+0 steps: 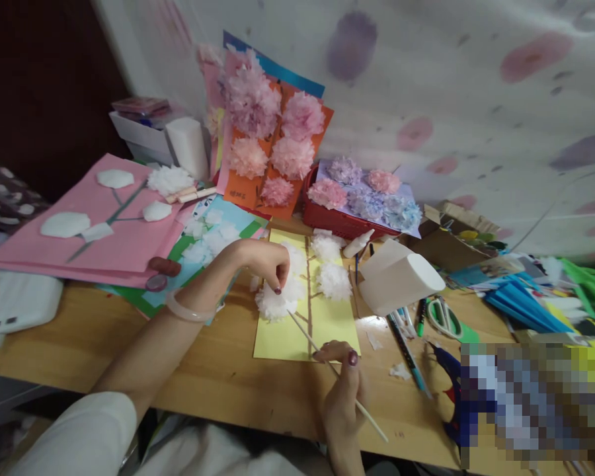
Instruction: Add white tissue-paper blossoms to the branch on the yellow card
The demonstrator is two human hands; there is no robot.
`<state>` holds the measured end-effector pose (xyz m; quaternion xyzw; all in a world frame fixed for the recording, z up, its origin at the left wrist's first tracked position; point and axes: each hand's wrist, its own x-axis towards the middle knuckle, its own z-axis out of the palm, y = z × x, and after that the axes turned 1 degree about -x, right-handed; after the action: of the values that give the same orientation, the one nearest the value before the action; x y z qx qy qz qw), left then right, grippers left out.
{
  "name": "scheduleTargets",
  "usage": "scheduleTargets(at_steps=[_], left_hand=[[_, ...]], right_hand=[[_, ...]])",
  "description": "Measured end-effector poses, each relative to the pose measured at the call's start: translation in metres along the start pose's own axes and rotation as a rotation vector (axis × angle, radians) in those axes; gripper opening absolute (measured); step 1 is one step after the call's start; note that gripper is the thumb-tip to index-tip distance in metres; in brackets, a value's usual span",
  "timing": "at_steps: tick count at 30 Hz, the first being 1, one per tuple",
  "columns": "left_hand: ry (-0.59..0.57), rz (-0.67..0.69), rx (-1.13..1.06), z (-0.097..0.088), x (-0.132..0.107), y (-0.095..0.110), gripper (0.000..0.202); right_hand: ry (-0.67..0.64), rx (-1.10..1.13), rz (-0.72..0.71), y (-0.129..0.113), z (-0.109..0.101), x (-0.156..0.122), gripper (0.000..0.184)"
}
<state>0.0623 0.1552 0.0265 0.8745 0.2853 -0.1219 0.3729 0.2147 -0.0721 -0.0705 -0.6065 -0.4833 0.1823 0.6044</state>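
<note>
Spotted cloth [451, 99] hangs behind a cluttered table [258, 403]. Pink card [79, 231] lies left of the left hand [269, 263]; beyond both hands sits a red basket [327, 218] topped with pastel paper flowers [367, 201]. Ahead and right of the right hand [344, 390], a white roll [391, 281], pen [405, 350] and scissors [441, 318] lie near the yellow sheet [277, 344]. Over a white flower [272, 305] on that sheet the left hand arches, fingertips drawn together; whether they grip it I cannot tell. The right hand pinches a white stick [302, 329], tip at the flower.
</note>
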Motion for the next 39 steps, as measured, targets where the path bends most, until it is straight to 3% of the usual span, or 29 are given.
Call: scheduleTargets(at_steps=[5, 17, 25, 39], left_hand=[[0.017, 0.02, -0.028, 0.002, 0.004, -0.004, 0.008], [0.08, 0.038, -0.074, -0.007, -0.006, -0.011, 0.005], [0.271, -0.023, -0.073, -0.016, -0.022, -0.021, 0.011], [0.256, -0.066, -0.023, -0.022, -0.036, -0.016, 0.014]], right_hand=[[-0.16, -0.19, 0.094, -0.007, 0.006, 0.002, 0.044], [-0.152, -0.253, 0.039, -0.017, 0.01, 0.006, 0.044], [-0.189, -0.242, 0.039, -0.018, 0.013, 0.006, 0.043], [-0.222, -0.345, 0.0, -0.025, 0.037, 0.019, 0.042]])
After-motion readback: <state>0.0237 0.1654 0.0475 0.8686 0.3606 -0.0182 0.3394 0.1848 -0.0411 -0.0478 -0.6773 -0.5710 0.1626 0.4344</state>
